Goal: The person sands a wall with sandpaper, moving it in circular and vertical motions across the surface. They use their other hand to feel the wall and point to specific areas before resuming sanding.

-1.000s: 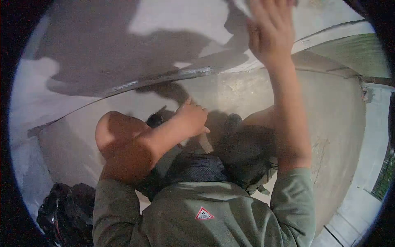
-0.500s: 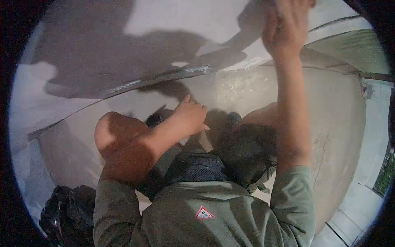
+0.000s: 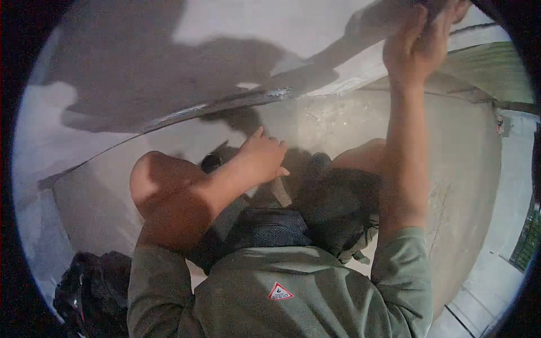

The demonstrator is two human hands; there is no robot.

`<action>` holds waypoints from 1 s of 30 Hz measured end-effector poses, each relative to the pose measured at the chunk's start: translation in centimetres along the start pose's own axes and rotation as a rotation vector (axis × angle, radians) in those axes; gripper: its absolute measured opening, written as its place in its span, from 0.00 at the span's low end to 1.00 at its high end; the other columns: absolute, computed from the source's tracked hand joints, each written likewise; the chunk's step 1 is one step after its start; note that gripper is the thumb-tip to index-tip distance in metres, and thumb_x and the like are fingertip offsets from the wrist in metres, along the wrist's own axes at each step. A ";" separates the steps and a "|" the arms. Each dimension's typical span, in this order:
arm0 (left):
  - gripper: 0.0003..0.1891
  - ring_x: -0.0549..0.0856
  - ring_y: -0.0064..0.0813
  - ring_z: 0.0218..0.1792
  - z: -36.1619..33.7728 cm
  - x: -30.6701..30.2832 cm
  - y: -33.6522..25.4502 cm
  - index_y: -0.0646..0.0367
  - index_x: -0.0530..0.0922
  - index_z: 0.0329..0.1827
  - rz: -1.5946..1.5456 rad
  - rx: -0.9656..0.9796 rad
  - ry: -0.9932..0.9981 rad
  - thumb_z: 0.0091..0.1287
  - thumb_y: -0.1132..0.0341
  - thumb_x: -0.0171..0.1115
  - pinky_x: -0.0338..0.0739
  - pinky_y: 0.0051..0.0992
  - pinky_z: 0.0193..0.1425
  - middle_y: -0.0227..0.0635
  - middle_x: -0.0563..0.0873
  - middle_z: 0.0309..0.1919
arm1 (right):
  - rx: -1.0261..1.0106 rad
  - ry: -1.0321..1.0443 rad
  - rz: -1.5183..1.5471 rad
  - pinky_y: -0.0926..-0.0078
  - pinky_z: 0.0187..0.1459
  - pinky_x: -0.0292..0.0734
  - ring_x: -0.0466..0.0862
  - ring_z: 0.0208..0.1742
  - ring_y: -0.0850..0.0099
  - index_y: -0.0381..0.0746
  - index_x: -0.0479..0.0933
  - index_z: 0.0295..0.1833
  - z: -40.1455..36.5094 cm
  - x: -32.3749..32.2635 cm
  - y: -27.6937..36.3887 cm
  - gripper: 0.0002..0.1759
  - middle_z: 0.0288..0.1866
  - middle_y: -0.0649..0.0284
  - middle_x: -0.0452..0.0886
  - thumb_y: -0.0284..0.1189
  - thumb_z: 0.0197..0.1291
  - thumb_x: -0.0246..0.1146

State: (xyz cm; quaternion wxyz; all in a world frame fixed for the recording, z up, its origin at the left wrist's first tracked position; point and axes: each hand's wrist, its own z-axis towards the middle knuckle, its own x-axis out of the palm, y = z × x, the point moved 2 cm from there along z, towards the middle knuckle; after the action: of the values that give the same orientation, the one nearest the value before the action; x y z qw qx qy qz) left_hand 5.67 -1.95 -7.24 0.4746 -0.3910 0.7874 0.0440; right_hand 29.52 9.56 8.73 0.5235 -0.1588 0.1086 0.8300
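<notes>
My right hand (image 3: 418, 52) is raised to the pale wall (image 3: 225, 22) at the upper right. Its fingers curl near the edge of the view, with something dark between them that I cannot make out. Between my knees, my left hand (image 3: 264, 155) is closed, back upward, around a brown, wood-like stick (image 3: 283, 194). Only the lower end of that stick shows beneath the thumb. The rest is hidden by the hand and shadow.
A grey ledge or floor surface (image 3: 456, 163) spreads around my bent legs, meeting the wall along a rough, chipped seam (image 3: 186, 115). A black plastic bag (image 3: 96, 293) lies at the lower left. Pale tiles (image 3: 479, 304) show at the lower right.
My right hand has slid to the right along the wall, its forearm tilting with it. My left hand has stayed nearly in place over the brown stick.
</notes>
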 end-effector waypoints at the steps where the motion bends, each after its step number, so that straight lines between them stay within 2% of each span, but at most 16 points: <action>1: 0.35 0.82 0.46 0.62 -0.1 0.1 0.1 0.63 0.75 0.65 0.001 0.003 -0.013 0.66 0.41 0.65 0.59 0.51 0.79 0.48 0.86 0.53 | 0.038 -0.033 0.006 0.60 0.60 0.75 0.81 0.61 0.43 0.27 0.74 0.66 0.1 -0.1 0.4 0.19 0.61 0.37 0.79 0.23 0.74 0.54; 2: 0.35 0.82 0.47 0.61 -0.1 0.1 0.1 0.63 0.75 0.64 0.002 0.007 -0.025 0.66 0.41 0.65 0.59 0.51 0.79 0.48 0.86 0.53 | 0.076 -0.065 0.010 0.61 0.61 0.74 0.80 0.62 0.42 0.27 0.73 0.66 0.2 -0.2 0.5 0.19 0.61 0.36 0.78 0.23 0.74 0.54; 3: 0.35 0.82 0.47 0.61 -0.1 0.2 0.2 0.63 0.75 0.64 0.004 0.007 -0.025 0.66 0.41 0.65 0.59 0.51 0.79 0.48 0.86 0.53 | -0.086 -0.186 0.000 0.63 0.64 0.72 0.77 0.68 0.41 0.28 0.73 0.68 -0.4 1.4 -0.4 0.21 0.66 0.36 0.76 0.25 0.74 0.54; 6: 0.35 0.80 0.49 0.63 -0.1 0.1 0.4 0.61 0.74 0.66 0.010 -0.012 0.020 0.67 0.41 0.63 0.57 0.50 0.80 0.50 0.84 0.54 | -0.249 0.104 0.092 0.50 0.77 0.55 0.62 0.80 0.41 0.31 0.70 0.73 0.1 1.2 4.0 0.26 0.76 0.40 0.68 0.25 0.71 0.55; 9: 0.36 0.80 0.49 0.63 -0.1 -0.5 0.1 0.61 0.73 0.68 0.015 -0.010 0.037 0.67 0.40 0.63 0.58 0.50 0.80 0.50 0.84 0.55 | -0.254 0.100 0.116 0.45 0.78 0.49 0.60 0.81 0.42 0.30 0.70 0.72 -0.1 2.0 4.6 0.26 0.77 0.40 0.67 0.22 0.70 0.55; 12: 0.37 0.80 0.49 0.63 -0.1 -0.7 -0.1 0.61 0.72 0.70 0.002 -0.022 0.036 0.67 0.40 0.63 0.59 0.50 0.79 0.50 0.84 0.55 | -0.362 0.057 -0.011 0.46 0.78 0.51 0.62 0.80 0.40 0.30 0.70 0.72 0.0 2.3 1.8 0.25 0.76 0.38 0.68 0.22 0.71 0.53; 14: 0.38 0.81 0.49 0.62 -0.4 -0.7 0.0 0.61 0.71 0.70 0.001 0.008 0.015 0.67 0.40 0.63 0.59 0.49 0.79 0.50 0.84 0.54 | 0.028 0.059 0.004 0.46 0.77 0.55 0.65 0.77 0.38 0.29 0.71 0.71 -0.4 0.6 1.6 0.23 0.72 0.34 0.70 0.24 0.74 0.51; 18: 0.39 0.81 0.49 0.61 -0.5 -0.8 0.1 0.63 0.71 0.71 -0.002 -0.014 0.043 0.67 0.40 0.64 0.60 0.49 0.79 0.51 0.84 0.54 | -0.345 0.218 0.016 0.47 0.77 0.55 0.62 0.78 0.36 0.29 0.71 0.70 -1.5 3.1 4.6 0.25 0.72 0.30 0.67 0.35 0.78 0.48; 20: 0.39 0.81 0.49 0.62 -0.4 -0.6 0.1 0.64 0.71 0.70 -0.011 -0.015 0.040 0.67 0.41 0.64 0.60 0.49 0.78 0.52 0.84 0.54 | -0.310 0.220 0.021 0.48 0.74 0.61 0.68 0.73 0.35 0.30 0.71 0.69 -1.2 3.0 4.8 0.22 0.68 0.32 0.72 0.30 0.76 0.52; 22: 0.38 0.80 0.49 0.62 -0.4 -0.6 -0.1 0.64 0.71 0.69 -0.016 0.001 0.017 0.67 0.41 0.64 0.60 0.49 0.78 0.51 0.84 0.54 | -0.213 0.018 0.019 0.47 0.77 0.54 0.64 0.77 0.40 0.36 0.72 0.71 -1.8 3.5 0.6 0.24 0.74 0.42 0.70 0.26 0.70 0.56; 23: 0.38 0.80 0.49 0.63 -0.4 -0.5 -0.2 0.63 0.72 0.69 -0.018 0.014 -0.004 0.67 0.41 0.64 0.60 0.50 0.79 0.51 0.84 0.54 | -0.265 -0.172 -0.048 0.51 0.72 0.63 0.72 0.72 0.43 0.32 0.69 0.72 -0.2 2.5 0.0 0.25 0.68 0.39 0.75 0.33 0.76 0.53; 24: 0.38 0.80 0.49 0.63 -0.3 -0.4 -0.2 0.63 0.72 0.69 -0.028 0.005 -0.006 0.67 0.41 0.64 0.60 0.50 0.79 0.51 0.84 0.54 | 0.162 0.025 -0.013 0.56 0.67 0.71 0.78 0.66 0.46 0.28 0.65 0.73 -0.4 0.4 -1.1 0.29 0.63 0.38 0.79 0.38 0.77 0.52; 25: 0.38 0.80 0.49 0.63 -0.2 -0.2 -0.3 0.63 0.72 0.68 -0.021 0.011 0.005 0.67 0.41 0.64 0.60 0.50 0.79 0.51 0.84 0.55 | 0.122 -0.180 -0.099 0.60 0.61 0.76 0.82 0.62 0.47 0.26 0.64 0.73 1.1 0.0 0.3 0.31 0.59 0.37 0.81 0.40 0.77 0.53; 28: 0.37 0.79 0.49 0.64 -0.4 0.1 0.0 0.63 0.72 0.68 -0.010 0.013 0.044 0.67 0.40 0.64 0.59 0.50 0.79 0.51 0.84 0.55 | 0.168 -0.187 -0.106 0.59 0.69 0.70 0.75 0.71 0.45 0.27 0.63 0.74 0.2 -0.1 -0.5 0.30 0.67 0.38 0.76 0.37 0.78 0.52; 29: 0.37 0.79 0.49 0.64 -0.4 0.1 0.0 0.63 0.72 0.67 -0.006 0.014 0.065 0.67 0.41 0.64 0.59 0.50 0.79 0.51 0.83 0.56 | -0.082 -0.220 -0.118 0.58 0.76 0.61 0.66 0.77 0.43 0.31 0.64 0.76 0.2 0.7 -0.2 0.27 0.73 0.38 0.69 0.34 0.78 0.52; 30: 0.37 0.79 0.49 0.64 -0.2 0.1 0.1 0.63 0.72 0.67 -0.003 0.015 0.068 0.67 0.41 0.64 0.59 0.50 0.79 0.51 0.83 0.56 | -0.078 -0.221 -0.121 0.58 0.76 0.61 0.66 0.77 0.43 0.31 0.64 0.76 -0.3 0.9 -0.3 0.27 0.73 0.38 0.69 0.34 0.78 0.52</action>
State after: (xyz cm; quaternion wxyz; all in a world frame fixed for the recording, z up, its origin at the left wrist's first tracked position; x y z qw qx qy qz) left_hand 5.45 -2.08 -7.25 0.4504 -0.3900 0.8028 0.0242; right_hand 29.45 10.34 8.10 0.5746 -0.0929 0.0079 0.8131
